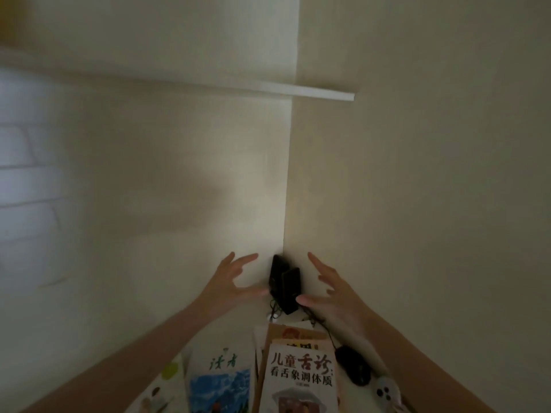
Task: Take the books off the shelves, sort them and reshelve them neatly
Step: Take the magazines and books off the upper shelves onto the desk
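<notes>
Reaching with both hands spread and empty, left hand (235, 277) at 9 o'clock and right hand (331, 289) at 3 o'clock of two small black speakers (284, 283). Colourful paperback books (298, 371) lie stacked on the pale worktop (214, 329) at 6 o'clock: apparently unshelved, sorting and reshelving left.

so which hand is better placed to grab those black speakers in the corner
Probably the right hand: its thumb looks to be already against the nearer of the two black speakers. The left hand is open too, its fingertips just short of them.
</notes>
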The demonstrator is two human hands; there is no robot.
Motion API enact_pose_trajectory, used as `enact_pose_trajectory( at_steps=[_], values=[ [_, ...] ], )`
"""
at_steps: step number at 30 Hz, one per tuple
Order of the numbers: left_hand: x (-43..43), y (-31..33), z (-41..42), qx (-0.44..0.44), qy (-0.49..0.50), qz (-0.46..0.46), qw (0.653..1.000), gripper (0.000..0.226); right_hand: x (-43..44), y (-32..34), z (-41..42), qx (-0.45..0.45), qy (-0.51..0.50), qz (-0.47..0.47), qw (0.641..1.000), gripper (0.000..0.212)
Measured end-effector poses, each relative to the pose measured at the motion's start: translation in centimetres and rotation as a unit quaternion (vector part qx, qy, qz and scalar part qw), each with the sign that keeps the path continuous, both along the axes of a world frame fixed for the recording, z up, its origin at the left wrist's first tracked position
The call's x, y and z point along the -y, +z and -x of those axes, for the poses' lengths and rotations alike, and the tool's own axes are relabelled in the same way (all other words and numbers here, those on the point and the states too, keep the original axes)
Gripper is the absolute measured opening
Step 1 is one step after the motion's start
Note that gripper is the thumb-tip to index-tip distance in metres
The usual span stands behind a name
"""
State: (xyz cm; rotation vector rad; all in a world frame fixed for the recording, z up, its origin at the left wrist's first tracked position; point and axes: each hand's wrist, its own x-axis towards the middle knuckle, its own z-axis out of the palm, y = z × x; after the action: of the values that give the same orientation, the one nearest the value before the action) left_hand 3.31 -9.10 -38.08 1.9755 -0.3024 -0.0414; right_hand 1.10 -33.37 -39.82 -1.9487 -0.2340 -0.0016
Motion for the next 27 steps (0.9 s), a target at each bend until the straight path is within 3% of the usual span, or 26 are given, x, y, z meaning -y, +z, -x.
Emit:
enact_pose_trajectory(
  at_steps=[4,12,18,27],
  values=[
    [-2.2,6.5,2.1,0.059,0.008,0.023,0.998,0.074,-3.0,7.1,0.9,0.042,0.053,-0.056,0.996,0.089],
    [-8.0,17.5,8.8,0.193,0.048,0.030,0.980,0.075,-11.3,18.7,3.2,0.148,0.160,-0.055,0.974,0.096],
    [-13.3,23.8,13.4,0.279,0.154,0.023,0.948,0.068,-18.4,24.6,4.1,0.211,0.240,-0.074,0.944,0.095],
    [-23.3,29.6,20.4,0.330,0.277,0.009,0.902,0.072,-29.2,31.8,4.4,0.252,0.340,-0.135,0.896,0.094]
  ],
)
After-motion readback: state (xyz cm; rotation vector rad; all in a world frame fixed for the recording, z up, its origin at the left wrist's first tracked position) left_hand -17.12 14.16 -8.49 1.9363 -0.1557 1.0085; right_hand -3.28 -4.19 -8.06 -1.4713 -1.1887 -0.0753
